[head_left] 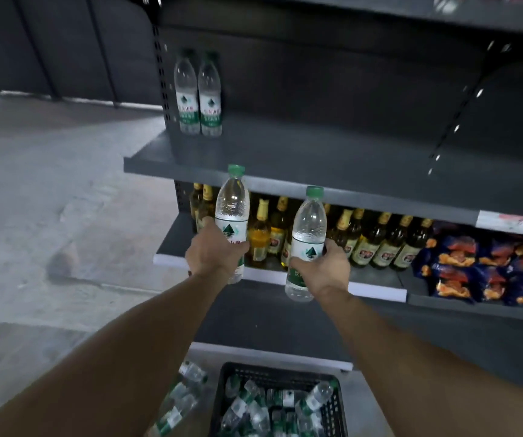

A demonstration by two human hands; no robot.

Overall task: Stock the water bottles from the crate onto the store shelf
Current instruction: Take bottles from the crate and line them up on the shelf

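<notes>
Both hands loaded, one water bottle each. My left hand (214, 251) has its fingers wrapped round the label band of the left bottle (232, 212), held upright, its green cap level with the front lip of the grey shelf (332, 152). My right hand (328, 268) grips the right bottle (308, 238) round its lower half; this one sits lower and leans a little to the right, cap just under the lip.

Two shelved bottles (198, 96) stand side by side at the back left corner of that shelf, touching or nearly so, labels facing out. Black crate (222, 402) on the floor below holds many more, lying jumbled; a few loose bottles (178, 402) lie on the floor just left of it. Amber glass bottles (377, 238) and snack bags (474, 266) fill the tier underneath.

My judgement for this step:
- lift both bases clear above the lip before pushing in, or they will catch the edge
- straighten the right bottle first
- set them just right of the standing pair, same depth, labels forward
- lower gently so neither nudges the pair over
- loosen the grip only once each base sits flat
</notes>
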